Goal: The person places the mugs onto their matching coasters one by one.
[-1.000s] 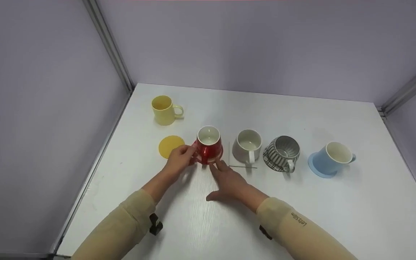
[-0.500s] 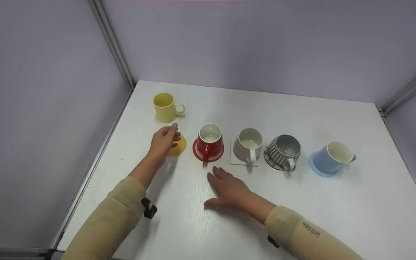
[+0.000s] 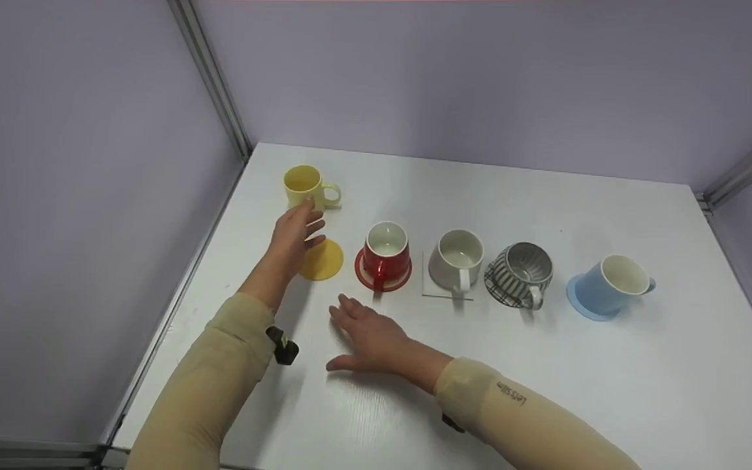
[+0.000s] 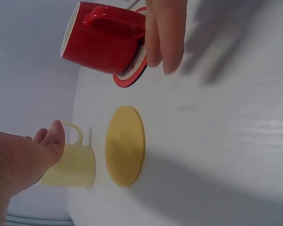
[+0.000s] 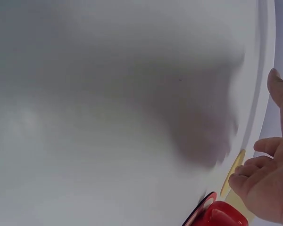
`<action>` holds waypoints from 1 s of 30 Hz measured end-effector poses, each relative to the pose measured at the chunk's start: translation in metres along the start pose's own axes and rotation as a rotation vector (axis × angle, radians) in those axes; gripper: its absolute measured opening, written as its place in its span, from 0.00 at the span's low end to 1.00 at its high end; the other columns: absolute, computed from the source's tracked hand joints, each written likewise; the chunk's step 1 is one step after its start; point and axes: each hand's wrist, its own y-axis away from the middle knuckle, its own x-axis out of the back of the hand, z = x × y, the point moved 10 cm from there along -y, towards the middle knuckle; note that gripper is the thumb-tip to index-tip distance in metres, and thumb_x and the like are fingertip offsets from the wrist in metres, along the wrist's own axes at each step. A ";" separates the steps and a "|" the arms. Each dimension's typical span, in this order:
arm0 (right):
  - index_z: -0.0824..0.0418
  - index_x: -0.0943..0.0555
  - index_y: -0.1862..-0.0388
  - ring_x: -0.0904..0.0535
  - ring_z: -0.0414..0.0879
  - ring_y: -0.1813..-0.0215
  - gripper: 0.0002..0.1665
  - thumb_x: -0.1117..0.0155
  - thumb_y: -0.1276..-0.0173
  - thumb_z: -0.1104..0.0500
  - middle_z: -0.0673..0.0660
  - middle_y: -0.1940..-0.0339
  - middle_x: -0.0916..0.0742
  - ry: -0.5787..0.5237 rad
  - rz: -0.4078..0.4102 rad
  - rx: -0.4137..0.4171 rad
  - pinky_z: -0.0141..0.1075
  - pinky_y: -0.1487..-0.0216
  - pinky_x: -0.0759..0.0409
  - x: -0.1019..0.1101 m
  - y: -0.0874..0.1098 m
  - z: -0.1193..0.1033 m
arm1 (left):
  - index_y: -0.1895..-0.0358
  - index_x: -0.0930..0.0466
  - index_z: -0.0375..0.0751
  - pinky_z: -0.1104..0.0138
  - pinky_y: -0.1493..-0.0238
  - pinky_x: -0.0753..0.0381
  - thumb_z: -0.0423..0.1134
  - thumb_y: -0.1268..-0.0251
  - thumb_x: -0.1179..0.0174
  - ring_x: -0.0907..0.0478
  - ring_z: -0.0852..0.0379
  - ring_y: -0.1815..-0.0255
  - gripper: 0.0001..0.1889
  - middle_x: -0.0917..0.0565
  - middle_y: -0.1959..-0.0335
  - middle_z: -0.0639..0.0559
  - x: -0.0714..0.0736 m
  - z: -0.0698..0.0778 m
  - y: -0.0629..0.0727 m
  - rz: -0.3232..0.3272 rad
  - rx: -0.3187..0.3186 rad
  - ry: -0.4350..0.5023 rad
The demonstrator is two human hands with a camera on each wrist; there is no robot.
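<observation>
The back of my left hand [image 3: 292,232] faces the camera, above the left side of the yellow coaster [image 3: 325,261] and just in front of the yellow mug [image 3: 299,186]. Its fingers are relaxed and hold nothing. In the left wrist view, the hand [image 4: 28,157] overlaps the mug [image 4: 75,167]; whether they touch, I cannot tell. My right hand [image 3: 369,336] has its fingers spread, over the table in front of the yellow coaster and the red mug [image 3: 387,254]. The red mug stands on a red-rimmed coaster [image 3: 361,275]. My right hand holds nothing.
To the right, a white mug [image 3: 452,264] stands on a clear square coaster [image 3: 438,297]. Beyond it are a striped grey mug [image 3: 513,277] on a checked coaster and a light blue mug [image 3: 604,287] on a blue coaster [image 3: 581,305]. Walls [image 3: 454,78] enclose the table.
My left hand has left the red mug's coaster and moved left and away from me, to the yellow mug. My right hand has drawn back and shifted left.
</observation>
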 end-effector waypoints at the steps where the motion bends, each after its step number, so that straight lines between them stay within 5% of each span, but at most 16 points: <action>1: 0.52 0.40 0.12 0.45 0.51 0.13 0.61 0.29 0.35 0.27 0.56 0.11 0.42 0.010 0.003 -0.006 0.48 0.20 0.33 0.001 -0.005 -0.001 | 0.17 0.42 0.36 0.59 0.29 0.22 0.58 0.14 0.54 0.30 0.46 0.22 0.36 0.31 0.20 0.39 -0.001 0.001 -0.002 -0.004 0.003 0.033; 8: 0.53 0.44 0.11 0.48 0.53 0.12 0.64 0.28 0.36 0.26 0.57 0.10 0.46 0.056 0.008 -0.049 0.49 0.19 0.35 0.006 -0.031 0.000 | 0.16 0.44 0.36 0.55 0.28 0.23 0.59 0.14 0.55 0.28 0.44 0.24 0.38 0.33 0.20 0.38 -0.013 -0.002 -0.011 -0.033 0.055 0.273; 14: 0.52 0.46 0.11 0.51 0.53 0.12 0.69 0.26 0.40 0.25 0.56 0.10 0.49 0.071 0.019 -0.112 0.52 0.18 0.38 0.010 -0.044 0.013 | 0.15 0.47 0.35 0.52 0.26 0.25 0.59 0.14 0.55 0.30 0.40 0.22 0.39 0.36 0.18 0.36 -0.025 0.002 -0.019 -0.050 0.058 0.375; 30: 0.50 0.50 0.10 0.54 0.53 0.11 0.72 0.27 0.43 0.22 0.55 0.09 0.51 0.022 0.013 -0.163 0.58 0.18 0.39 0.005 -0.042 0.024 | 0.14 0.49 0.36 0.51 0.23 0.29 0.60 0.16 0.53 0.36 0.38 0.19 0.41 0.39 0.15 0.41 -0.056 -0.015 -0.032 -0.069 0.120 0.413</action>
